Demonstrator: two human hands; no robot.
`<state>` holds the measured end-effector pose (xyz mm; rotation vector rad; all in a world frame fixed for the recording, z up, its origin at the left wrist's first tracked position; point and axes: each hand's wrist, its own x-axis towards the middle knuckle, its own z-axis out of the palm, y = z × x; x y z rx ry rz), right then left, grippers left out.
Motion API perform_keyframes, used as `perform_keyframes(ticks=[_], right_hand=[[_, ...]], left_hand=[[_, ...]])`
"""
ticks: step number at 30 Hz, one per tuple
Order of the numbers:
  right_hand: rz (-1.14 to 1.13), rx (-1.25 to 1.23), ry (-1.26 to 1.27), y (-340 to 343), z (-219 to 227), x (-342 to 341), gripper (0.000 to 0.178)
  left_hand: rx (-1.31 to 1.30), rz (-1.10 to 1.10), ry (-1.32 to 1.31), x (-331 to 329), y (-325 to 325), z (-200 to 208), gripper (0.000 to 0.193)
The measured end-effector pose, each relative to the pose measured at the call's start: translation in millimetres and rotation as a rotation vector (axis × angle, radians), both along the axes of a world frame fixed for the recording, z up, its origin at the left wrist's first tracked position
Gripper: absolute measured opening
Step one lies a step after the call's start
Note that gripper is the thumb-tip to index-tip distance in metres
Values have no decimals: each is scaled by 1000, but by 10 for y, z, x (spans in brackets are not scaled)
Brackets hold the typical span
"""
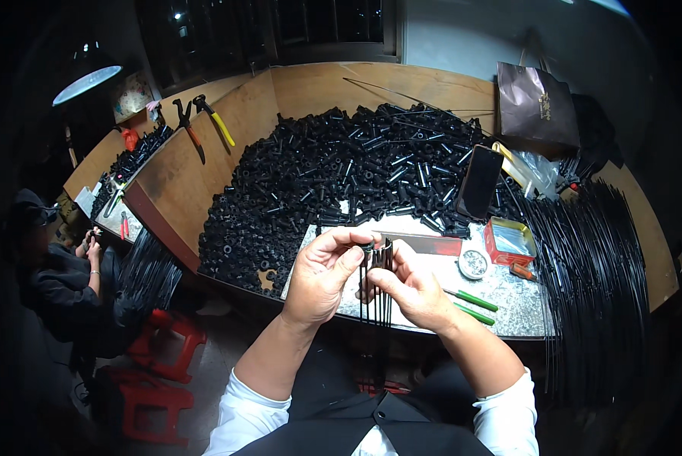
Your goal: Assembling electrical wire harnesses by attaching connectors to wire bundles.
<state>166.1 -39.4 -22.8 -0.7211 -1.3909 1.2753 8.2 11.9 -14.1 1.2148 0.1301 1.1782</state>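
Between my two hands, above the front edge of the bench, hangs a bunch of thin black umbrella ribs, gathered at a small dark ring-like part at the top. My left hand pinches that top part between thumb and fingers. My right hand is closed around the upper ends of the ribs, thumb in front. Their lower ends fade into the dark by my lap. Beyond my hands rises a big heap of short black tubular pieces. Green-handled pliers lie right of my right hand.
On the bench stand a round dish of tiny metal bits, a red-yellow tin and a phone. Many long black ribs hang over the right edge. Pincers hang on the left partition. A co-worker sits beyond red stools.
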Motion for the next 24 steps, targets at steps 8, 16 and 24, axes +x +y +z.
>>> perform_keyframes(ticks=[8, 16, 24], right_hand=[[55, -39, 9, 41, 3, 51, 25], [136, -45, -17, 70, 0, 83, 29], [240, -84, 42, 95, -8, 135, 32]], left_hand=[[-32, -57, -30, 2, 31, -30, 18], [-71, -143, -35, -41, 31, -21, 20], [-32, -175, 28, -56, 104, 4, 21]])
